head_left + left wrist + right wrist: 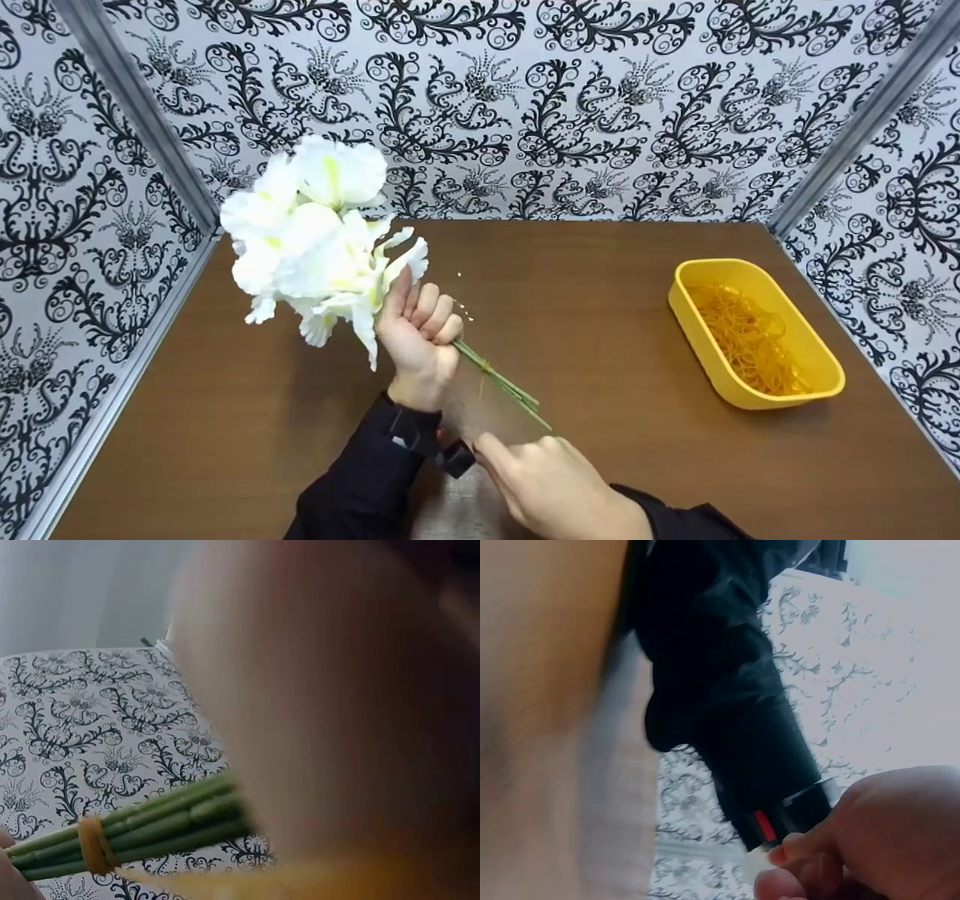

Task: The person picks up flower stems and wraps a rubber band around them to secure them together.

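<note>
My left hand (pixel 420 330) grips a bunch of white ruffled flowers (pixel 307 247) by the green stems (pixel 517 394), just under the blooms. The stem ends slant down to the right. An amber rubber band (pixel 96 846) is wound around the stems below that hand, and one stretched strand runs from it across the bottom of the left wrist view, blurred. Near the left wrist, my right hand (pixel 551 480) has its fingers curled and pinches the pulled end of the band. Its fingertips (pixel 780 885) show in the right wrist view; the pinched part is mostly hidden.
A yellow plastic tub (pixel 817 367) holding many amber rubber bands (pixel 750 341) stands on the right of the brown table (pixel 600 300). Small white bits (pixel 463 307) lie beside the left hand. Patterned wall panels (pixel 480 112) enclose the back and sides.
</note>
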Action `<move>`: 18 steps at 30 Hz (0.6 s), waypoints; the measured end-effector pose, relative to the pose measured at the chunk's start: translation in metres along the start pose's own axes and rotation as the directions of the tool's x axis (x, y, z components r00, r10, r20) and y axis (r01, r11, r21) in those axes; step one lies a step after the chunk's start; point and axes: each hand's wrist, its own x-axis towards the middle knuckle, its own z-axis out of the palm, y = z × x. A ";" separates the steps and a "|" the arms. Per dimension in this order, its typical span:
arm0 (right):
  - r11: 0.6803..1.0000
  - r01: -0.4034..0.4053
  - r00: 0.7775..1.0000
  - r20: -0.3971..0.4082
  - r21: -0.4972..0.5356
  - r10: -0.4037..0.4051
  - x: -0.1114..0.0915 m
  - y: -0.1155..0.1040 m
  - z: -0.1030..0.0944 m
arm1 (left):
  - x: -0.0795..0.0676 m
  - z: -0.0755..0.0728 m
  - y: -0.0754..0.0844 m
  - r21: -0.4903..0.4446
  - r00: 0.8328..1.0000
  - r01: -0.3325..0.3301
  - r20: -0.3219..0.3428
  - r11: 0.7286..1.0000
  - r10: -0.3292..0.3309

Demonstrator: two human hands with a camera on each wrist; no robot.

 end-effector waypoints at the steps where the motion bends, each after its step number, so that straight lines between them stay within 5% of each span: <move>1: 1.000 0.009 1.000 -0.014 -0.003 -0.009 0.000 0.001 -0.004 | -0.001 0.000 -0.001 0.027 1.000 0.001 0.022 1.000 -0.002; 9: 0.999 0.021 0.977 -0.215 0.043 -0.012 0.008 0.033 -0.045 | -0.008 0.002 -0.006 0.168 0.977 0.091 0.176 0.982 -0.120; 18: 0.985 -0.086 0.971 -0.209 0.149 0.116 0.006 0.056 -0.071 | -0.013 0.011 -0.003 0.275 0.955 0.138 0.218 0.951 -0.201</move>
